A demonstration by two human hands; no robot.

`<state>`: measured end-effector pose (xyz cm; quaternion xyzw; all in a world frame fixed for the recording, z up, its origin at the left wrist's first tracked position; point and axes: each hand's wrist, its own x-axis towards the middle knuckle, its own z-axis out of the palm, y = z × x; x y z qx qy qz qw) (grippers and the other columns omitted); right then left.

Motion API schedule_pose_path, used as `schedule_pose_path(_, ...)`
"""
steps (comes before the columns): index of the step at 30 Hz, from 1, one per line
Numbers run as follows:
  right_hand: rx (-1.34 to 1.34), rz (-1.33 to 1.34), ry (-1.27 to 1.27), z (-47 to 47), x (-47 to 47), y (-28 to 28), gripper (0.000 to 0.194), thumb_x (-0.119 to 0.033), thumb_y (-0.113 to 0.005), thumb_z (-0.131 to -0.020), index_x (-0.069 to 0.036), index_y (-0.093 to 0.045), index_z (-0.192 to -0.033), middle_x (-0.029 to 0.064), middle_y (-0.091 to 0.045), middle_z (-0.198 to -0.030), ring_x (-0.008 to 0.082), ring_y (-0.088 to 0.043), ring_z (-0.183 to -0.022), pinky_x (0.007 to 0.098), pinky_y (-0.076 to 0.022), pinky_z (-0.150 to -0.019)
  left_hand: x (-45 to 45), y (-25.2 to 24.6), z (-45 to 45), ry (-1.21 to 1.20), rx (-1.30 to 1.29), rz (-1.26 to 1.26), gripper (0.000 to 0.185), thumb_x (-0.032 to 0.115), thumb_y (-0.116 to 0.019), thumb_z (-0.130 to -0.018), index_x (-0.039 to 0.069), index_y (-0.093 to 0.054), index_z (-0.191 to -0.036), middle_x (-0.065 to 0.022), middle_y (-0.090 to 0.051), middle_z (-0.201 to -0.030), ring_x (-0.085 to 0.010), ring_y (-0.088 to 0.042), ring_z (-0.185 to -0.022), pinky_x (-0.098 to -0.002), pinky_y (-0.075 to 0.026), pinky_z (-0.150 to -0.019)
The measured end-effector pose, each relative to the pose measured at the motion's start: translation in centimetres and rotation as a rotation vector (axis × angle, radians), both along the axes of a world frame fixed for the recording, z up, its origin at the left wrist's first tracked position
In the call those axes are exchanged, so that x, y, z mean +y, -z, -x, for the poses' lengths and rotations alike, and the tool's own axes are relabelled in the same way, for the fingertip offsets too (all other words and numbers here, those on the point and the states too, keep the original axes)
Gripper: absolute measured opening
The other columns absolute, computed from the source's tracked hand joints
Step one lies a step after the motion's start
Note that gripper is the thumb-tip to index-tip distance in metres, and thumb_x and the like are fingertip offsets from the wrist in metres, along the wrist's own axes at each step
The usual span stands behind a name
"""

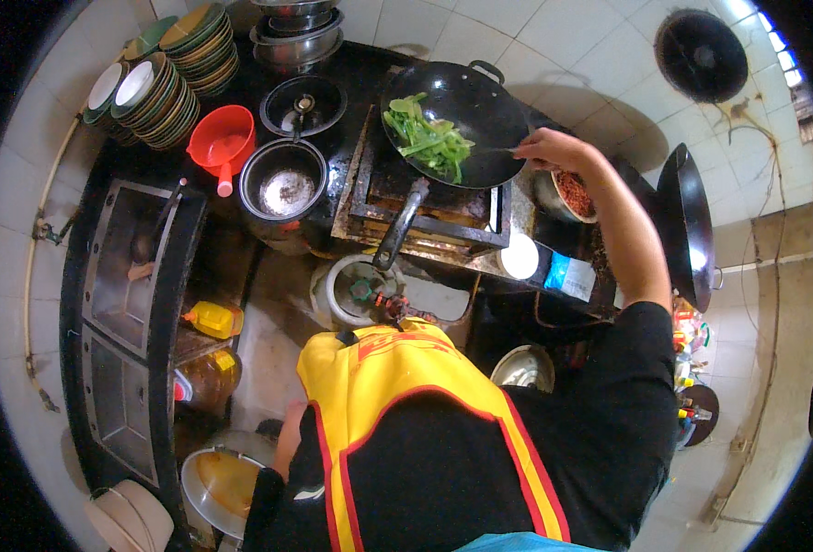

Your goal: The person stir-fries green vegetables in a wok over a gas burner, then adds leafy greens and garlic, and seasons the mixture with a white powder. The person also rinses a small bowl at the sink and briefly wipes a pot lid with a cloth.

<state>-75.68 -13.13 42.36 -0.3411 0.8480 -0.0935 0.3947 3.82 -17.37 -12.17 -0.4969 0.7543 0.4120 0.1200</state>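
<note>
My right hand (pixel 550 148) grips the end of a metal cooking utensil (pixel 493 150), whose far end reaches among the greens. Chopped green leafy vegetables (pixel 434 138) are heaped on the left side of a black wok (pixel 489 103). The wok sits on a square metal stove frame (pixel 434 231), and its long black handle (pixel 401 224) points towards me. Beneath my right forearm is a metal bowl of red crumbly seasoning (pixel 573 195). Only my left forearm shows, at the lower left; the hand itself is hidden behind my yellow apron (pixel 393 372).
Left of the stove stand an empty dark pot (pixel 286 181), a glass lid (pixel 303 105), a red plastic dipper (pixel 224 141) and stacked plates (pixel 161 103). A white round container (pixel 519 256) and a blue-white packet (pixel 570 276) lie at the counter's front. A second wok (pixel 686 228) leans at right.
</note>
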Motion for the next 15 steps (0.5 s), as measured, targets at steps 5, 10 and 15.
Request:
schedule_pose_path(5, 0.493, 0.312, -0.083, -1.2, -1.6, 6.1, 0.026, -0.028, -0.060, -0.089, -0.008, -0.068, -0.104, 0.0103, -0.064, -0.072, 0.0251, -0.061, -0.063, 0.0379, -0.0473, -0.055, -4.7, -8.3, 8.6, -0.555, 0.539, -0.466, 0.031, 0.023, -0.055, -0.092, 0.001, -0.062, -0.113, -0.0096, -0.063, -0.107, -0.0187, -0.060, -0.097, -0.0313, -0.048, -0.085)
schedule_pose_path(10, 0.969, 0.053, -0.305, -3.1, -1.2, 3.3, 0.026, -0.025, -0.060, -0.088, -0.011, -0.064, -0.109, 0.0175, -0.068, -0.088, 0.0354, -0.066, -0.086, 0.0463, -0.0524, -0.073, -5.6, -14.6, 16.6, -0.460, 0.633, -0.564, 0.033, 0.023, -0.054, -0.095, 0.000, -0.060, -0.118, -0.0085, -0.061, -0.116, -0.0151, -0.057, -0.105, -0.0283, -0.044, -0.091)
schedule_pose_path(15, 1.000, -0.046, -0.432, -6.3, 0.3, -2.2, 0.026, -0.019, -0.058, -0.088, -0.013, -0.065, -0.112, 0.0178, -0.068, -0.090, 0.0358, -0.066, -0.085, 0.0438, -0.0535, -0.072, -3.9, -15.3, 16.3, -0.374, 0.503, -0.690, 0.037, 0.028, -0.052, -0.097, 0.000, -0.059, -0.121, -0.0069, -0.062, -0.116, -0.0147, -0.058, -0.104, -0.0267, -0.045, -0.091)
